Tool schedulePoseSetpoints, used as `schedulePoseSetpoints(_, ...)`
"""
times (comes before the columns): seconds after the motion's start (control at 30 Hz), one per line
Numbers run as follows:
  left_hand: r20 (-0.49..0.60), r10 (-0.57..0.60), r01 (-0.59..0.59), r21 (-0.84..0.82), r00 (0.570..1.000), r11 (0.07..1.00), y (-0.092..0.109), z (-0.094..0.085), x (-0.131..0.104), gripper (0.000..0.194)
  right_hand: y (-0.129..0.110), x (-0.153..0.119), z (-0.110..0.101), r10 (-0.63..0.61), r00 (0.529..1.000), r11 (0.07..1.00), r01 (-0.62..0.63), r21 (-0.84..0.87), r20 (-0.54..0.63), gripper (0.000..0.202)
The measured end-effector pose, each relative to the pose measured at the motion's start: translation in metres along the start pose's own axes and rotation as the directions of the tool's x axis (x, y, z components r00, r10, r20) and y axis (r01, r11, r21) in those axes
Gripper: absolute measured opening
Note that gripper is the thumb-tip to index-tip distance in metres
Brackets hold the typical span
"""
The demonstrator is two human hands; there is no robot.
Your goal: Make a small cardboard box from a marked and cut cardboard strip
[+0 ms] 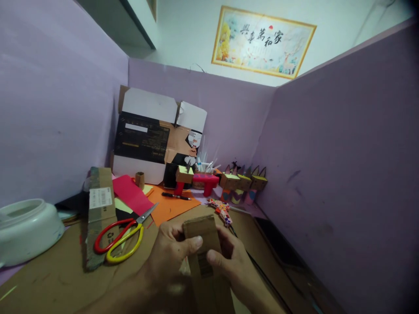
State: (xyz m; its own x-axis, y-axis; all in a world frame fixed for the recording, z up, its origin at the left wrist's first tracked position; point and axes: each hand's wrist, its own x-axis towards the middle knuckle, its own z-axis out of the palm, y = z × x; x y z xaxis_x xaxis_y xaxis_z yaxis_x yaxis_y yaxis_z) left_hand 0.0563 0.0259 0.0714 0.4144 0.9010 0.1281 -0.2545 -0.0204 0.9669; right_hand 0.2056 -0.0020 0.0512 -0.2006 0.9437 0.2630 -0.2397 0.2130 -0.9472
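Observation:
A long folded piece of brown cardboard [209, 279] is held up in front of me, with a dark printed patch on its face. My left hand [175, 246] grips its left edge near the top, thumb laid across the front. From the right side my right hand [229, 255] holds it, thumb on the front and fingers behind. The fingers behind the cardboard are partly hidden. Left of my hands, scissors [126, 240] with one red and one yellow handle lie partly open on a flattened cardboard strip [101, 218] bearing a white label.
A white pot [31, 231] stands at far left. Orange paper [176, 207], red paper [132, 194] and a black pen [176, 196] lie behind. A patterned glue gun [221, 209] trails a cable at right. Small box-headed paper figures [244, 181] and an unfolded printed box [144, 137] stand farther back.

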Motion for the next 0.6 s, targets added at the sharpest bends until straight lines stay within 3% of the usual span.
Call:
schedulePoseSetpoints(0.13, -0.006, -0.018, 0.018, 0.062, 1.000, 0.998, -0.002, 0.012, -0.001, 0.018, 0.003, -0.002, 0.003, 0.057, 0.998, 0.993, -0.060, -0.101, -0.029, 0.031)
schedulePoseSetpoints(0.23, 0.053, -0.015, -0.006, 0.379, 0.998, 0.925, 0.007, 0.002, 0.005, 0.022, 0.005, -0.002, 0.000, 0.102, 0.991, 0.987, -0.112, -0.118, -0.082, 0.028)
schedulePoseSetpoints(0.27, 0.049, -0.021, -0.011, 0.570, 0.999, 0.822, 0.010, -0.009, 0.007, 0.024, 0.006, -0.001, -0.001, 0.124, 0.986, 0.984, -0.136, -0.117, -0.110, 0.029)
schedulePoseSetpoints(0.33, -0.063, -0.019, 0.065, 0.897, 0.998, 0.436, 0.017, -0.038, 0.011, 0.028, 0.007, 0.000, -0.005, 0.189, 0.970, 0.975, -0.204, -0.084, -0.155, 0.031)
schedulePoseSetpoints(0.37, -0.114, -0.013, 0.115, 0.974, 0.993, 0.195, 0.018, -0.056, 0.012, 0.028, 0.008, 0.001, -0.006, 0.226, 0.960, 0.970, -0.238, -0.054, -0.165, 0.033)
schedulePoseSetpoints(0.4, -0.150, -0.022, 0.151, 0.984, 0.988, 0.090, 0.018, -0.074, 0.013, 0.025, 0.010, 0.002, -0.007, 0.261, 0.951, 0.964, -0.267, -0.016, -0.165, 0.035)
schedulePoseSetpoints(0.5, -0.247, -0.013, 0.245, 0.964, 0.969, -0.101, 0.010, -0.115, 0.013, 0.028, 0.013, 0.004, -0.009, 0.324, 0.936, 0.946, -0.315, 0.082, -0.139, 0.040)
schedulePoseSetpoints(0.6, -0.233, -0.020, 0.227, 0.961, 0.972, -0.156, -0.003, -0.130, 0.013, 0.031, 0.014, 0.005, -0.010, 0.331, 0.935, 0.943, -0.322, 0.087, -0.130, 0.039)
